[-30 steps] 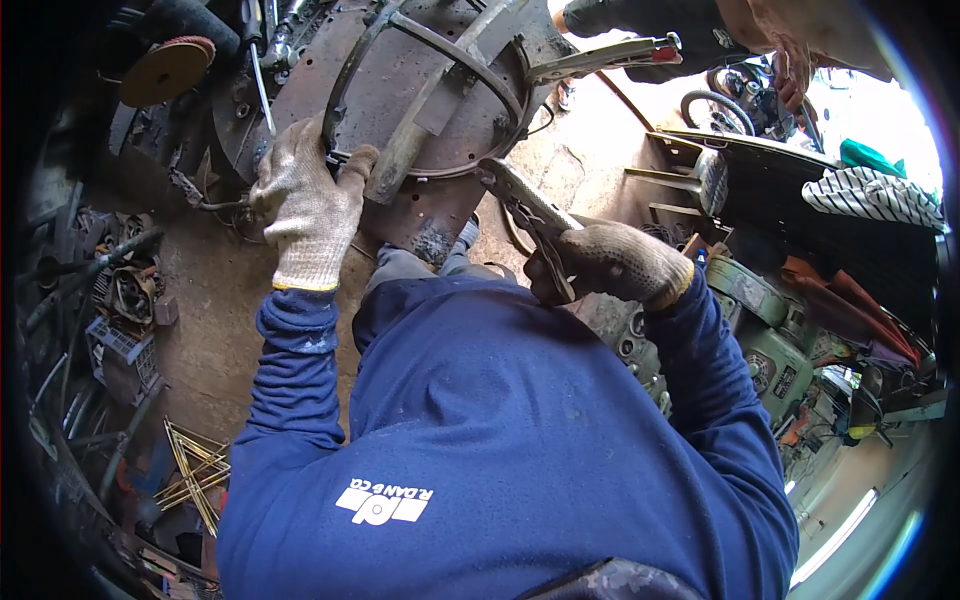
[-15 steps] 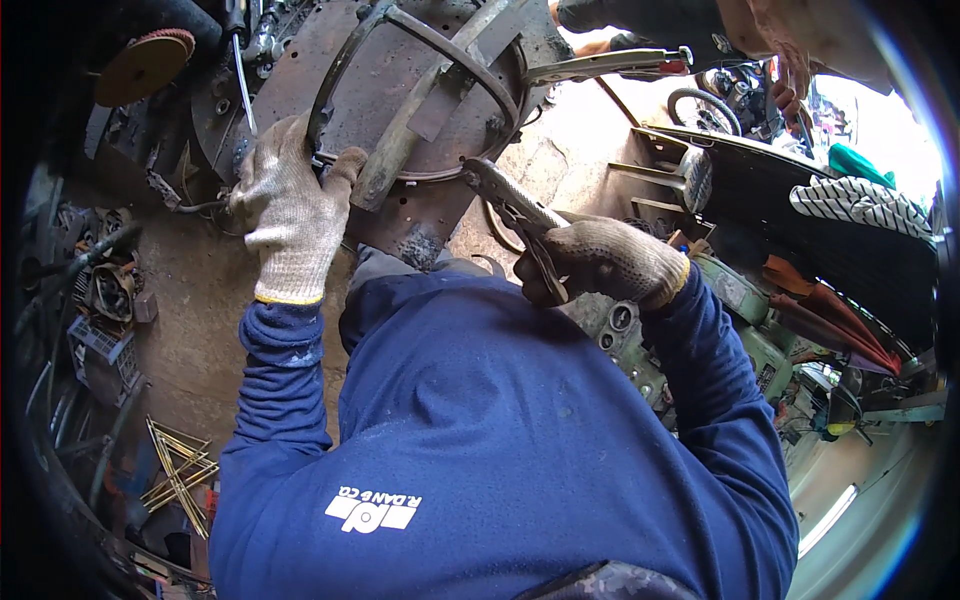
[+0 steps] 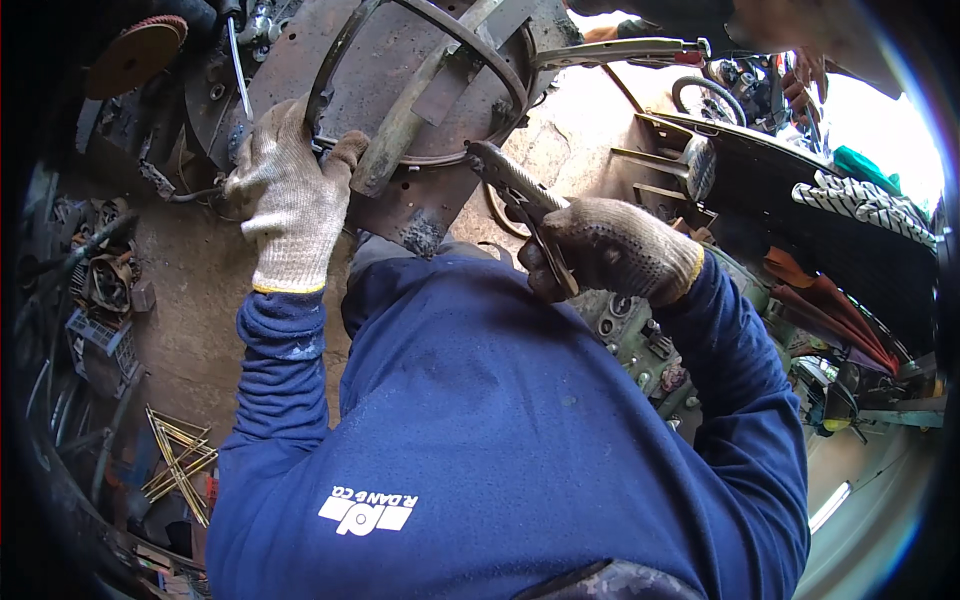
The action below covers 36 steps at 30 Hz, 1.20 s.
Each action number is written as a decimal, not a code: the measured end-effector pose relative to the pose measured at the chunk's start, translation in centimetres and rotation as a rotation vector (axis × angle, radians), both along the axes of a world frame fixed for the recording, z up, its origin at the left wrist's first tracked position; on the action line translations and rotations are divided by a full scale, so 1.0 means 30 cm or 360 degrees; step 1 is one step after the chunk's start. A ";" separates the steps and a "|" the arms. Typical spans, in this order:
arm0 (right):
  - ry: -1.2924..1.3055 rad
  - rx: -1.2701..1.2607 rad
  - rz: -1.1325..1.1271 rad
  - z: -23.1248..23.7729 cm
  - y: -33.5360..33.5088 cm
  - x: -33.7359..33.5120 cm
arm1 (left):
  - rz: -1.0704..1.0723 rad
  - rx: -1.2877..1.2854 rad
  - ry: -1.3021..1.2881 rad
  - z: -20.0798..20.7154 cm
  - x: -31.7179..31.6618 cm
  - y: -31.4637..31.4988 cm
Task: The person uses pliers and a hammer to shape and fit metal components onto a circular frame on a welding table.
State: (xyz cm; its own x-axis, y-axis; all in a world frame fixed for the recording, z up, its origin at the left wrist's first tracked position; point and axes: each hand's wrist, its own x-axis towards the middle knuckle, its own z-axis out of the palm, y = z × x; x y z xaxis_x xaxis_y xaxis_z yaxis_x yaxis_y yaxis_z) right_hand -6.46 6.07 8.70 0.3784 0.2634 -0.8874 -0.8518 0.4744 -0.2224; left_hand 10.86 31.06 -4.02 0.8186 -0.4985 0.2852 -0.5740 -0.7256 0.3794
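Note:
My left hand (image 3: 292,195), in a whitish knitted glove, is closed round the near left part of a bent metal bar frame (image 3: 440,20). The frame lies on a rusty steel plate (image 3: 300,60). My right hand (image 3: 625,250), in a dotted, dirtier glove, grips the handles of locking pliers (image 3: 515,185). Their jaws meet the near right side of the frame's curved bar. A second pair of locking pliers (image 3: 620,52) is clamped at the frame's far right. Across the plate lies a wooden handle (image 3: 400,135), its near end beside my left thumb.
A screwdriver (image 3: 239,70) and a worn abrasive disc (image 3: 135,58) are at the far left. Brass-coloured rods (image 3: 178,465) lie on the floor at left. Green machinery (image 3: 640,340) stands beside my right forearm. Another person's hand (image 3: 803,90) shows at the far right, near a wheel (image 3: 708,98).
My right hand has turned slightly and shifted a little to the right, still on the pliers. The left hand keeps its place on the frame. The whole view has shifted slightly.

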 end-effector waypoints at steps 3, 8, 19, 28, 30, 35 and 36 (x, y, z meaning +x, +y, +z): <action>0.0126 -0.0141 0.0004 0.031 0.024 0.034 | 0.0009 -0.0027 0.0013 -0.001 0.000 -0.001; -0.0590 -0.0440 0.0413 0.016 0.026 0.013 | 0.0056 0.0023 0.0054 0.004 -0.005 -0.003; 0.0438 -0.0107 0.0020 0.061 0.069 0.104 | 0.0015 -0.0037 0.0137 0.008 -0.003 -0.008; -0.0344 -0.0547 0.0942 0.058 0.028 0.138 | 0.0025 -0.0152 0.0254 -0.034 -0.008 -0.003; 0.0106 -0.0464 0.0694 0.085 0.045 0.183 | 0.0016 -0.0204 0.0300 -0.038 -0.007 -0.003; 0.0332 -0.0587 0.0916 0.110 0.061 0.231 | -0.0015 -0.0323 0.0377 -0.037 0.005 0.001; 0.0250 -0.0690 0.1153 0.112 0.056 0.241 | -0.0032 -0.0327 0.0373 -0.033 0.009 0.001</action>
